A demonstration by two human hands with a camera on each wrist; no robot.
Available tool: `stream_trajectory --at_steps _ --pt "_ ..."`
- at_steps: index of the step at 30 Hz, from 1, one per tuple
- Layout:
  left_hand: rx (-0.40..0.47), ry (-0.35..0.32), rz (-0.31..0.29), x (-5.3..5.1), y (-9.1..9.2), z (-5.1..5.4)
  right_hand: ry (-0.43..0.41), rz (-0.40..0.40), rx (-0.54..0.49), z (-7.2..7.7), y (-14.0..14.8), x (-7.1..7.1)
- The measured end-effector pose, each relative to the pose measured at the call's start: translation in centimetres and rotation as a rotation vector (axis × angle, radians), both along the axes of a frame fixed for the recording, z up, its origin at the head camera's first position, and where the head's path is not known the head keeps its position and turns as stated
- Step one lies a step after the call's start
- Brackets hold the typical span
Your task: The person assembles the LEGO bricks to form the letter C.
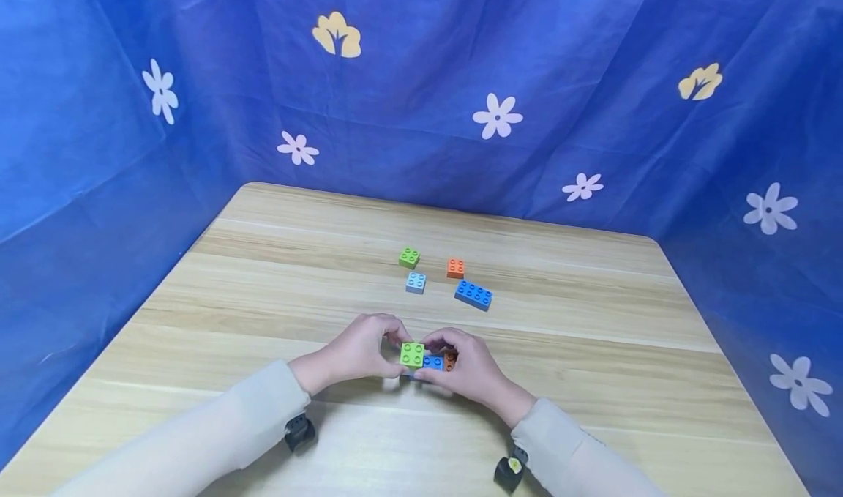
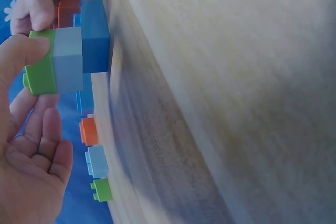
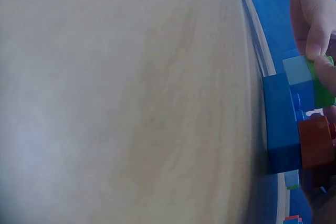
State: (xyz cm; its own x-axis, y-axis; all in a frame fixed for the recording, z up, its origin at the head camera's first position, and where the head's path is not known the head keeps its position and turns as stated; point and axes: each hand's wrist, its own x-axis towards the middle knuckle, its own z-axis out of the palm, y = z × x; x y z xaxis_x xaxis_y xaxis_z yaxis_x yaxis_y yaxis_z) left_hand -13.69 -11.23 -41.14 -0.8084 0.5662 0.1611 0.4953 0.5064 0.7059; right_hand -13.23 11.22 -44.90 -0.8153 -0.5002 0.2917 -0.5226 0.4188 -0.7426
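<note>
A blue brick [image 1: 432, 362] lies low on the table between both hands, an orange brick [image 3: 316, 142] on its one end. At its other end a light blue brick [image 2: 68, 59] carries a green brick [image 1: 412, 353] on top. My left hand [image 1: 365, 347] pinches the green brick between thumb and fingers. The right hand [image 1: 469, 365] curls round the orange end, its thumb reaching along the near side toward the green brick. Part of the orange brick is hidden by the right hand.
Beyond the hands on the wooden table [image 1: 296, 263] lie a green brick [image 1: 409, 257], a light blue brick [image 1: 416, 282], an orange brick [image 1: 455, 268] and a long blue brick [image 1: 473, 295]. A blue flowered curtain [image 1: 408, 102] stands behind and at both sides.
</note>
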Motion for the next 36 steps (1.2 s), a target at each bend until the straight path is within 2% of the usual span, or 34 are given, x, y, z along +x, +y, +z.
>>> stream_trajectory --at_steps 7,11,16,19,23,32,36 --pt "-0.003 0.002 -0.022 -0.2 -0.1 0.1 0.013 0.028 -0.058 0.4 -0.2 0.0" --pt "-0.018 -0.018 -0.068 -0.6 -0.5 0.0 0.010 0.029 -0.065 0.5 -0.3 0.1" --pt "-0.029 -0.093 -0.138 -1.9 -1.5 -0.3 0.010 0.030 -0.058 0.6 -0.2 0.1" --pt "-0.032 -0.134 -0.141 -3.1 -2.2 -0.5 0.010 0.026 -0.050 0.7 -0.2 0.1" --pt "-0.017 -0.146 -0.084 -4.8 -3.0 -1.1 -0.002 0.015 -0.039 0.7 -0.2 0.1" --pt "0.052 -0.147 0.165 -7.8 -2.9 -1.8 -0.031 0.007 -0.035 0.7 -0.3 0.2" --pt "0.098 -0.169 0.213 -8.8 -2.4 -1.9 -0.027 0.005 -0.035 0.6 -0.2 0.2"
